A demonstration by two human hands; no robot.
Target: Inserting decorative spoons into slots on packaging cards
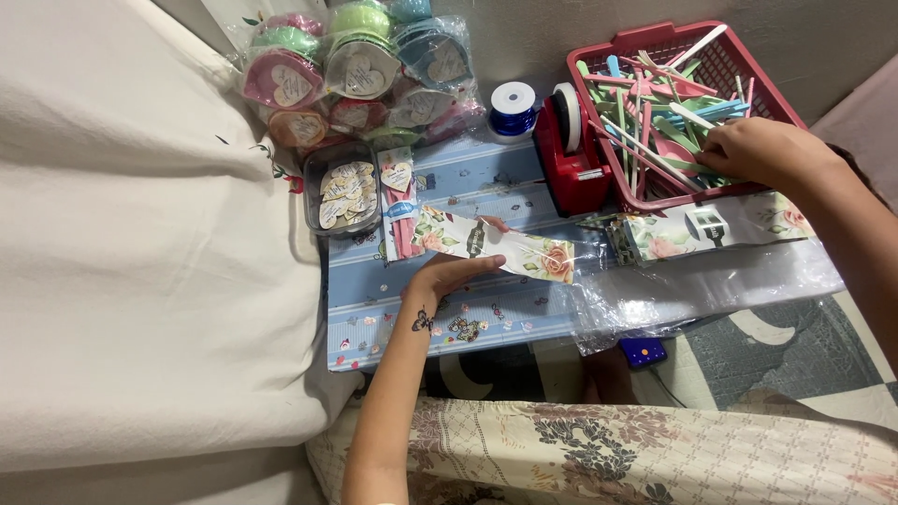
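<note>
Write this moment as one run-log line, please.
left hand: pressing floral paper strip on table | right hand: reaching into red basket of pastel sticks | tape dispenser: idle

Floral paper label (pixel 496 245) mid-table; clear box of heart tags (pixel 343 194) left; bagged pastel heart-tagged packets (pixel 360 70) behind

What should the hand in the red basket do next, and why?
Probably pinch one stick and lift it out. The right hand is already down among the colourful sticks in the red basket, while the left hand holds a flowery paper strip flat on the little table, with no stick on it.
</note>
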